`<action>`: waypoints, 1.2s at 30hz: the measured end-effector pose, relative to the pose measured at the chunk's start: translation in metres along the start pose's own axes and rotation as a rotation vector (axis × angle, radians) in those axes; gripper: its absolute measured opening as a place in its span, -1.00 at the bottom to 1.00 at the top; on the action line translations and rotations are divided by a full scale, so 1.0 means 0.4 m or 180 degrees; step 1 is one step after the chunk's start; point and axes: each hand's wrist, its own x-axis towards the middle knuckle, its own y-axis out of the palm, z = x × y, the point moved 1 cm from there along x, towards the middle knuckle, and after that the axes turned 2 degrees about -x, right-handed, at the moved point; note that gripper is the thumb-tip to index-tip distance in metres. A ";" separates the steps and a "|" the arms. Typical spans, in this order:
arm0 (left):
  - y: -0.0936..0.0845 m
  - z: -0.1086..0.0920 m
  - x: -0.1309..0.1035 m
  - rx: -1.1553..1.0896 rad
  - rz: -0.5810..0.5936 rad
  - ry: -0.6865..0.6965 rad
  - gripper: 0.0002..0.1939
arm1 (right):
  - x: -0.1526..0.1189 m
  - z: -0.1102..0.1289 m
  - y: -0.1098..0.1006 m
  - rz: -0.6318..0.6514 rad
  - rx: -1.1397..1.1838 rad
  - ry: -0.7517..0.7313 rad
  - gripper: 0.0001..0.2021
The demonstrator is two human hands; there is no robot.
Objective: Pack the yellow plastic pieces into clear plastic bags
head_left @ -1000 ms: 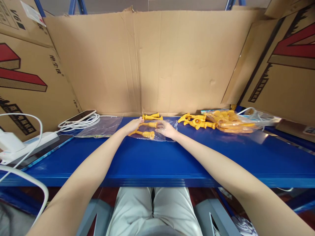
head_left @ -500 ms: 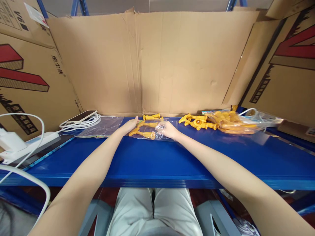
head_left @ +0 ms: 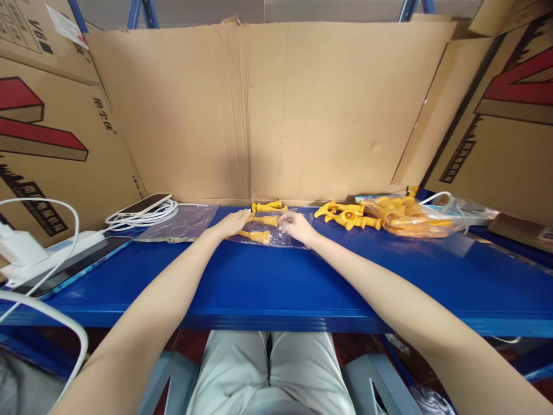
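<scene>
Two yellow plastic toy hammers (head_left: 258,236) lie side by side in a clear plastic bag (head_left: 298,242) on the blue shelf. My left hand (head_left: 235,223) rests flat over the hammer-head end, its fingers stretched out, hiding the heads. At the bag's other end, by the ends of the handles, my right hand (head_left: 297,226) has its fingers pinched together on the plastic. Just behind the bag is another yellow toy piece (head_left: 266,206), partly hidden by the hammers. More yellow toy tools (head_left: 349,215) are piled right of my right hand.
A bulging clear bag of yellow parts (head_left: 401,218) sits at the right. To the left are flat clear bags (head_left: 181,223), a phone (head_left: 146,204) on a coiled white cable, a power strip (head_left: 56,253) and a dark tablet (head_left: 82,265). Cardboard (head_left: 337,109) walls the back.
My left hand has moved slightly right and flattened over the hammer heads. My right hand's fingers have drawn together, and the plastic once bunched beside them now lies flatter.
</scene>
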 end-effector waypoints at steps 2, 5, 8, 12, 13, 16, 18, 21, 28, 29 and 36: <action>0.003 -0.017 -0.006 0.0223 0.0113 -0.0015 -0.33 | 0.005 -0.009 0.001 -0.0009 -0.0123 -0.0085 -0.78; 0.017 -0.038 -0.012 0.0472 0.0419 0.0099 -0.35 | 0.001 -0.011 0.006 0.0308 -0.0199 -0.0197 -0.70; 0.029 -0.049 -0.014 0.0664 0.0647 0.0048 -0.33 | -0.005 -0.009 0.010 0.0511 -0.0250 -0.0271 -0.63; 0.029 -0.055 -0.014 0.0769 0.0794 -0.0047 -0.31 | 0.000 -0.016 0.014 0.0629 -0.0309 -0.0378 -0.59; 0.027 -0.056 -0.015 0.0785 0.0816 -0.0054 -0.32 | 0.003 -0.019 0.014 0.0626 -0.0335 -0.0411 -0.59; 0.019 -0.052 -0.016 0.0828 0.0854 -0.0095 -0.32 | 0.010 -0.025 0.007 0.0538 -0.0473 -0.0514 -0.64; 0.010 -0.042 -0.018 0.0842 0.0861 -0.0128 -0.32 | 0.013 -0.023 -0.004 0.0376 -0.0576 -0.0562 -0.70; -0.009 -0.018 -0.023 0.0860 0.0823 -0.0225 -0.33 | 0.020 -0.011 -0.033 -0.0078 -0.0617 -0.0623 -0.75; -0.035 0.025 -0.024 0.0870 0.0699 -0.0450 -0.33 | 0.076 0.000 -0.092 -0.0618 -0.0816 -0.0328 -0.74; -0.034 0.028 -0.022 0.0883 0.0702 -0.0463 -0.33 | 0.092 -0.001 -0.096 -0.0524 -0.0949 -0.0250 -0.74; -0.023 0.038 -0.007 0.0951 0.0747 -0.0500 -0.33 | 0.203 -0.003 -0.079 -0.0200 -0.1288 -0.0104 -0.70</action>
